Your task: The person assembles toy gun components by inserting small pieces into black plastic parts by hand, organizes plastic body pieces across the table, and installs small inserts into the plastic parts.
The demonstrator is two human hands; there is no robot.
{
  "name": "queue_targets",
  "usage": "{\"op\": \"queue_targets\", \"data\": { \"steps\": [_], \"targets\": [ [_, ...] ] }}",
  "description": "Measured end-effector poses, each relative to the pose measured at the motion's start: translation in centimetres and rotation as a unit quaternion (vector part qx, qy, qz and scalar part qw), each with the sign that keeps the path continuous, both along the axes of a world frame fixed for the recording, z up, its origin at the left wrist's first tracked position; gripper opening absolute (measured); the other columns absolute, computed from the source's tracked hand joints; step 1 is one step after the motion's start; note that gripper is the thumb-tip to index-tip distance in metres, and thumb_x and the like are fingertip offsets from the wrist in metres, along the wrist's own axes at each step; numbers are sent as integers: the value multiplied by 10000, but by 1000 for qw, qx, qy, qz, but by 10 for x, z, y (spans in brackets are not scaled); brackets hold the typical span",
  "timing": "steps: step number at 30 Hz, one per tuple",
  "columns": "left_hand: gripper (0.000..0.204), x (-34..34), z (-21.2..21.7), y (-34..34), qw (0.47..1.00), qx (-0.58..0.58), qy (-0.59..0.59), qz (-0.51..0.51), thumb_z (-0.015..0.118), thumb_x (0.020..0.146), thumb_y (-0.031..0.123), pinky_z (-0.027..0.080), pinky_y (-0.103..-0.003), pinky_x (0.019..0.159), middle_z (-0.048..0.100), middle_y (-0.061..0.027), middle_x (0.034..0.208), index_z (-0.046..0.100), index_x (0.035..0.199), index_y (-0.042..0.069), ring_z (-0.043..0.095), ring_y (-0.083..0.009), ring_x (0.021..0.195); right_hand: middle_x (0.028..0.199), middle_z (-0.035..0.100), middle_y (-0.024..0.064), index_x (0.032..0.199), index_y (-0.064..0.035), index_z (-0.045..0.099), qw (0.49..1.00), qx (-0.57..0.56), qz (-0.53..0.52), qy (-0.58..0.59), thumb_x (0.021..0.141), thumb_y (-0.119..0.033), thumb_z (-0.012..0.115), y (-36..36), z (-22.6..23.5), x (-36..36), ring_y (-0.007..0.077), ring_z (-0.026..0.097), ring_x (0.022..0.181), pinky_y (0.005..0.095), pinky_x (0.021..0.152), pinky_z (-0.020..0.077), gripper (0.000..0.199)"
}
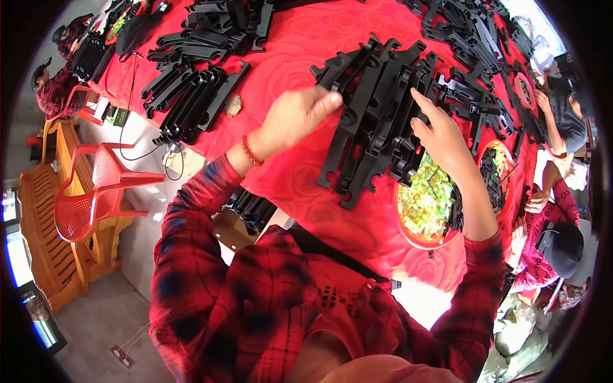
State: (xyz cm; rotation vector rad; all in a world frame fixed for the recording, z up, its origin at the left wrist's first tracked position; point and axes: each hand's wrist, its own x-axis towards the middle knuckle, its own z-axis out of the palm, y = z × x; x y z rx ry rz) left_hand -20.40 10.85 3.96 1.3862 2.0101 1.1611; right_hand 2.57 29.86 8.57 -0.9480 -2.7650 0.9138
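Already a row of black brackets [377,115] lies lined up at frame centre on the red desk [306,185]. Left hand [297,115], fingers together, presses the row's left end; right hand [440,137] rests on its right side, fingers spread. Loose piles [472,32] at the top look unsorted. A bowl [424,207] of green bits sits just below right, and a co-worker [555,242] crowds the right edge.

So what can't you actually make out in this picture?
Head view only:
- Left hand: its palm side against the black plastic parts is hidden by its own back.
- Bowl of yellow-green pieces: too small and blurred; the right hand and wrist cover part.
- Far black stacks: bent by the fisheye rim.
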Motion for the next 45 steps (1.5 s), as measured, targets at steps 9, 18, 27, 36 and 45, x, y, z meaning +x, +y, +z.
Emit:
{"op": "queue_targets", "data": {
  "steps": [9,18,27,36,45],
  "targets": [
    [238,-120,-61,172,976,94,197,-4,597,927,245,507,-396,796,686,-139,924,670,1045,52,641,-316,860,1054,612,183,1274,-6,535,993,19,-32,115,927,-28,551,-53,19,40,327,646,866,350,760,512,348],
    [190,-129,-92,238,894,-6,379,-240,582,791,59,484,-437,871,628,-128,994,576,979,32,580,-364,1027,1026,651,164,1166,13,621,981,-35,-95,163,926,88,520,-89,10,120,224,674,805,295,697,544,271],
    [226,-158,-74,179,916,54,396,-20,597,907,185,499,-448,825,638,-185,986,585,1051,11,613,-368,954,992,656,130,1112,19,641,961,-65,-176,204,931,102,506,-128,4,138,183,661,777,274,700,546,241],
    [106,104,8,-33,967,150,25,-202,682,836,65,519,-361,723,627,-120,868,640,926,32,630,-293,822,1139,610,132,1316,-6,540,861,-377,-196,280,938,24,559,-179,-18,124,122,635,858,265,727,526,380],
    [172,211,-38,-77,950,4,-225,-217,667,877,65,527,-307,685,657,-94,953,627,1031,1,663,-179,783,810,624,21,1005,-11,626,858,-318,-301,270,966,-103,596,-204,-65,153,59,540,595,201,534,445,105]
  ]
}}
